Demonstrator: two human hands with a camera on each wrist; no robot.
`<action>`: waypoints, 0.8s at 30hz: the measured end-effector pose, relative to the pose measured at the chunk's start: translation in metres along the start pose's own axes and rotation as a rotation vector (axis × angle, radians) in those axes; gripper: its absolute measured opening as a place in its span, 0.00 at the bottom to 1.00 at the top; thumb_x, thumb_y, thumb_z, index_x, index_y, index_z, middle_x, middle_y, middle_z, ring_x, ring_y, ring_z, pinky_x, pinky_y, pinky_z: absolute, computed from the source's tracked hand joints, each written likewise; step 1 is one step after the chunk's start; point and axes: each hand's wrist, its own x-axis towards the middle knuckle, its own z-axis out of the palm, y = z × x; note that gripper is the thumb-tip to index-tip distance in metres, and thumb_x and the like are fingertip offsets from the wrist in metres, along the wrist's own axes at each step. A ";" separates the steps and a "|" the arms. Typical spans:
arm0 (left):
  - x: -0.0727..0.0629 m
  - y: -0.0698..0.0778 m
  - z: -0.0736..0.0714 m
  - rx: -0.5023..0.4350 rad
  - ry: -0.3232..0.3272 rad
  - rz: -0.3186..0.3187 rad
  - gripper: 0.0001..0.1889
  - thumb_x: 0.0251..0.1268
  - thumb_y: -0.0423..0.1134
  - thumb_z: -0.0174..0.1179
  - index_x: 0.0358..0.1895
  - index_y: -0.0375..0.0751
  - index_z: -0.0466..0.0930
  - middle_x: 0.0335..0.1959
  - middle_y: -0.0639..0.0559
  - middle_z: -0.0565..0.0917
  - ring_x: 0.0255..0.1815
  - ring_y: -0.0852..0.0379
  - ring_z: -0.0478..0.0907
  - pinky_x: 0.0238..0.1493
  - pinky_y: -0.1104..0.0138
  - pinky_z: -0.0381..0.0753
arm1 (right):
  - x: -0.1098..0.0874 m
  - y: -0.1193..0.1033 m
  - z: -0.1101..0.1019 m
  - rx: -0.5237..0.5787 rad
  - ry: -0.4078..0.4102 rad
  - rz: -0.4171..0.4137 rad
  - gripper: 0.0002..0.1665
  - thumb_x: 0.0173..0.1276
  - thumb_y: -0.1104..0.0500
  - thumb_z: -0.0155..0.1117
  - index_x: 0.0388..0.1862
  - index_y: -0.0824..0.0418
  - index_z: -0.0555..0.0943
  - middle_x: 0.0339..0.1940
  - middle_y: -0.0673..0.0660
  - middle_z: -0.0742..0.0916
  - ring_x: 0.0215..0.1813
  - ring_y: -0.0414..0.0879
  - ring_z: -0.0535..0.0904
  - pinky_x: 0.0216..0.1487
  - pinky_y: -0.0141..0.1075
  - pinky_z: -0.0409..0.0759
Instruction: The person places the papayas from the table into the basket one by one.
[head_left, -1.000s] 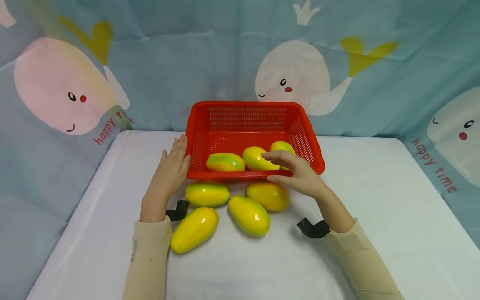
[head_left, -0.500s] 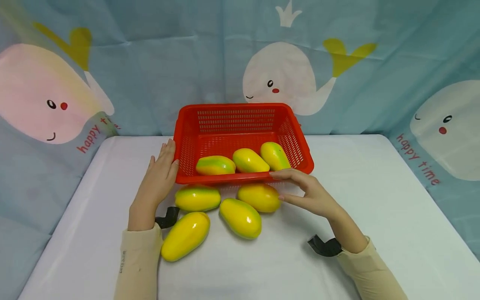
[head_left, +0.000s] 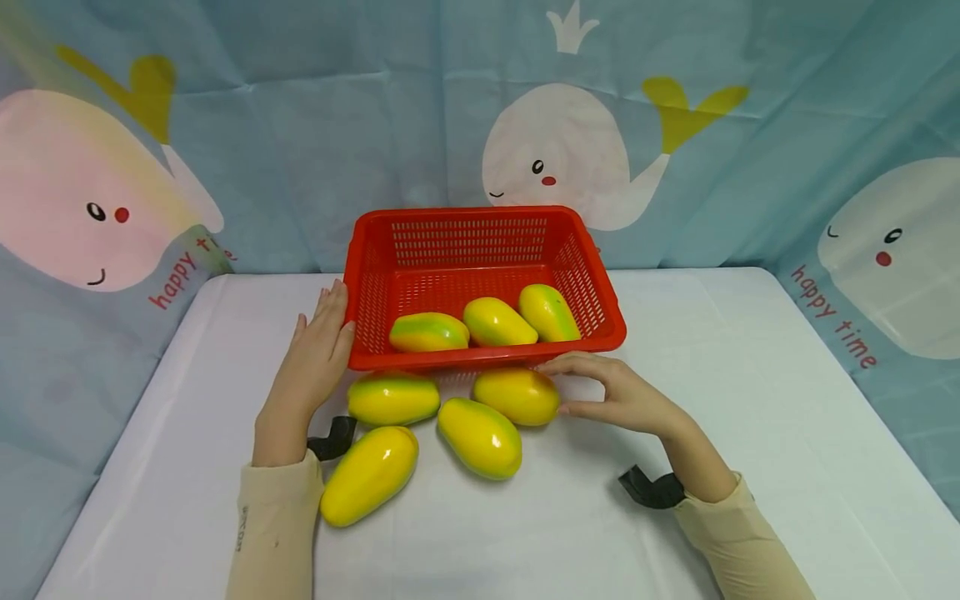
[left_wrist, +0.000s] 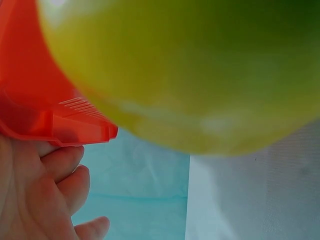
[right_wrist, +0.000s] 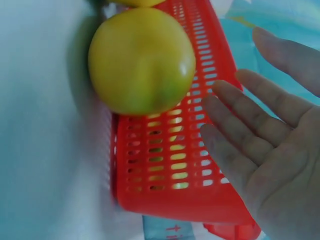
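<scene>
A red plastic basket [head_left: 487, 358] holds three yellow-green mangoes, the rightmost mango [head_left: 550, 313] tilted against the others' row. My left hand [head_left: 309, 362] lies with straight fingers along the basket's left side; the left wrist view shows its fingers [left_wrist: 75, 190] under the rim. In front of the basket lies a yellow mango [head_left: 516, 397], and my right hand [head_left: 618, 396] is spread at its right end, thumb and fingertips right by the skin. The right wrist view has this mango [right_wrist: 142, 60] beside the slotted basket wall and the palm [right_wrist: 290, 175] facing it, fingers extended.
More mangoes lie on the white tabletop [head_left: 570, 533]: a greenish one [head_left: 393, 398] close to the basket, one in the middle [head_left: 480, 437], and one near the left sleeve [head_left: 370, 475]. A blue whale-print cloth [head_left: 375, 133] hangs behind. Black straps [head_left: 651, 489] jut from the wrists.
My right hand has drawn back from over the basket's front rim to the right end of the mango before it. The left hand stays at the basket's side. The head view has shifted slightly.
</scene>
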 end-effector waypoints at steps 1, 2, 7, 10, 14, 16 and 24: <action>0.000 0.000 0.000 0.001 0.001 0.000 0.30 0.76 0.45 0.35 0.75 0.38 0.41 0.76 0.45 0.45 0.76 0.46 0.41 0.69 0.41 0.38 | 0.000 0.001 0.000 -0.004 -0.002 0.010 0.26 0.61 0.63 0.67 0.59 0.64 0.76 0.57 0.55 0.81 0.58 0.48 0.75 0.60 0.38 0.72; 0.000 0.000 0.000 0.000 0.001 0.002 0.30 0.76 0.45 0.35 0.75 0.38 0.41 0.76 0.45 0.46 0.76 0.46 0.41 0.69 0.41 0.37 | -0.001 0.002 0.000 -0.009 -0.004 0.018 0.26 0.61 0.63 0.67 0.59 0.63 0.76 0.57 0.54 0.80 0.58 0.48 0.74 0.60 0.38 0.72; 0.000 -0.001 0.001 -0.007 0.007 0.006 0.30 0.75 0.44 0.36 0.75 0.39 0.41 0.76 0.45 0.46 0.76 0.46 0.41 0.69 0.41 0.37 | -0.001 0.007 0.003 -0.049 -0.014 0.034 0.28 0.61 0.61 0.68 0.61 0.62 0.75 0.59 0.52 0.80 0.61 0.46 0.72 0.62 0.39 0.70; 0.000 -0.001 0.001 -0.010 0.010 0.006 0.30 0.75 0.44 0.36 0.75 0.39 0.42 0.76 0.44 0.47 0.75 0.46 0.41 0.69 0.41 0.37 | -0.001 0.011 0.007 -0.056 -0.014 0.036 0.30 0.60 0.61 0.69 0.62 0.62 0.74 0.60 0.53 0.79 0.61 0.48 0.72 0.61 0.41 0.71; 0.000 -0.001 0.001 -0.013 0.008 0.006 0.30 0.76 0.44 0.35 0.75 0.38 0.42 0.76 0.44 0.47 0.76 0.46 0.41 0.69 0.42 0.36 | 0.001 0.015 0.012 -0.020 -0.005 0.061 0.33 0.58 0.61 0.70 0.63 0.65 0.73 0.60 0.56 0.78 0.60 0.51 0.72 0.58 0.46 0.73; 0.001 -0.001 0.000 -0.013 0.006 0.002 0.30 0.76 0.45 0.35 0.75 0.38 0.42 0.76 0.44 0.46 0.76 0.46 0.41 0.69 0.42 0.36 | 0.002 0.017 0.015 0.016 -0.002 0.086 0.33 0.58 0.61 0.71 0.63 0.66 0.72 0.60 0.57 0.78 0.59 0.52 0.73 0.58 0.45 0.74; 0.000 -0.001 0.001 -0.020 0.010 0.003 0.30 0.76 0.45 0.35 0.75 0.38 0.42 0.76 0.46 0.46 0.76 0.46 0.41 0.69 0.42 0.36 | 0.006 0.032 0.029 0.155 0.003 0.219 0.38 0.57 0.61 0.72 0.66 0.64 0.68 0.63 0.57 0.75 0.61 0.51 0.72 0.62 0.43 0.70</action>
